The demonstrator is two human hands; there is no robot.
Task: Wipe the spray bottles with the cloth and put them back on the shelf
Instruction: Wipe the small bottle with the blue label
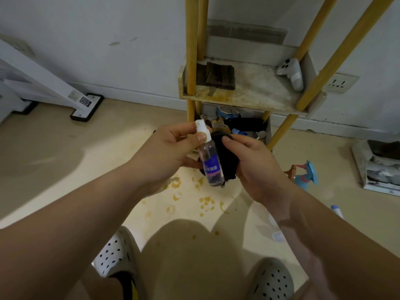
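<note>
View looking down from the person's head. Nearest are bent knees and two pale perforated clogs (114, 254) on a cream floor (86, 148). Both bare forearms reach forward and meet at the centre of the view.

The left hand (171, 146) pinches the white spray head of a small clear spray bottle (211, 163) between thumb and fingertips. The bottle hangs nearly upright with its blue label facing the camera. The right hand (255, 165) grips a black cloth (225, 156), fingers curled round it, and presses it against the bottle's right side. Both are held in the air above the floor, just in front of the shelf.

The floor under the hands bears yellowish ring stains. It lies open to the left. To the right a blue spray bottle (307, 175) stands on it, and a small white and blue item (336, 210) lies beside the right forearm. Further right is an open box (376, 167).

Beyond the hands stands the shelf (249, 92), with yellow posts and a grimy pale board. Its bottom tier is crowded with clutter. The board above holds a dark folded item (218, 75) at its left edge and a white game controller (291, 72) at its right edge, with bare room between them.

Behind is a scuffed white wall with a socket (341, 83). At far left is a white stand base (86, 107).
</note>
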